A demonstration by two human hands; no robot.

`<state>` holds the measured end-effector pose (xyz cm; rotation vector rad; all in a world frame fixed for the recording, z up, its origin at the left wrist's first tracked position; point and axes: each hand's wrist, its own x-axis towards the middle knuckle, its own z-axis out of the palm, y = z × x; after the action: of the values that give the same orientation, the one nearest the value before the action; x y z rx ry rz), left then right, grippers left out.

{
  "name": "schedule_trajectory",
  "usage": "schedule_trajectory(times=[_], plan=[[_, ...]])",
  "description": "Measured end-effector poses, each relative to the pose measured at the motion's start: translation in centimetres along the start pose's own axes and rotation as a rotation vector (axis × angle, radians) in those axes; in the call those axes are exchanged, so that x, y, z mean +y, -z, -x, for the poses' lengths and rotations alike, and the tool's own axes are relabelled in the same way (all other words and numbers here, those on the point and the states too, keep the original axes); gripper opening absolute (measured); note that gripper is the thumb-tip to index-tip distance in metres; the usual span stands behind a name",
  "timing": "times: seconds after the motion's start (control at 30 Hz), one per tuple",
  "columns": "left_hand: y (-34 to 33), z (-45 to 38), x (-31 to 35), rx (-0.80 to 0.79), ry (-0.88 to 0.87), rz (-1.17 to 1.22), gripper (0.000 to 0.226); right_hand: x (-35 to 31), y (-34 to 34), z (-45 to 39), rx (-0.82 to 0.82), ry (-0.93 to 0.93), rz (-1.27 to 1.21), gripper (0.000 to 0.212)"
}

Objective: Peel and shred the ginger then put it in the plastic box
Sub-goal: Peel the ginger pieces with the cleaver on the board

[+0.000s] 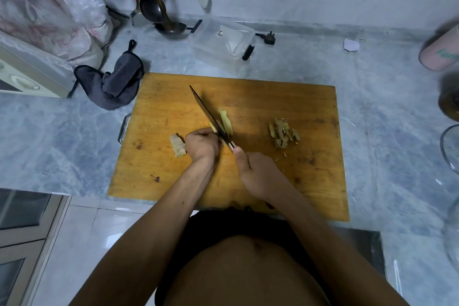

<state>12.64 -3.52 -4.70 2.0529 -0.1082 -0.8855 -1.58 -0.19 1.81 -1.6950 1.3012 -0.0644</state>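
On the wooden cutting board (pixel 273 181) my left hand (pixel 202 144) presses down on a piece of peeled ginger (pixel 214 126) right against the blade. My right hand (pixel 258 174) grips the handle of a dark knife (pixel 207 112), whose blade runs up and left across the ginger. Cut yellow slices (pixel 226 122) lie just right of the blade. An unpeeled ginger chunk (pixel 177 148) rests left of my left hand. A heap of peelings (pixel 283 133) sits at the board's right. The clear plastic box (pixel 223 43) stands behind the board.
A dark grey cloth (pixel 116 82) lies left of the board. Ladles (pixel 169 25) and hanging utensils stand at the back left, a plug (pixel 268 38) by the box. A pink canister (pixel 439 49) and a glass bowl rim (pixel 449 149) are at the right edge.
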Motion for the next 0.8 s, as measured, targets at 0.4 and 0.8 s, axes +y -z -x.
schedule_trajectory(times=[0.4, 0.8], plan=[[0.2, -0.5, 0.1, -0.035, -0.004, -0.012, 0.036, -0.1, 0.4, 0.8, -0.023, 0.002, -0.044, 0.059], [0.5, 0.1, -0.1, -0.054, -0.1, -0.077, 0.024, 0.0, -1.7, -1.7, 0.009, -0.015, -0.012, 0.056]])
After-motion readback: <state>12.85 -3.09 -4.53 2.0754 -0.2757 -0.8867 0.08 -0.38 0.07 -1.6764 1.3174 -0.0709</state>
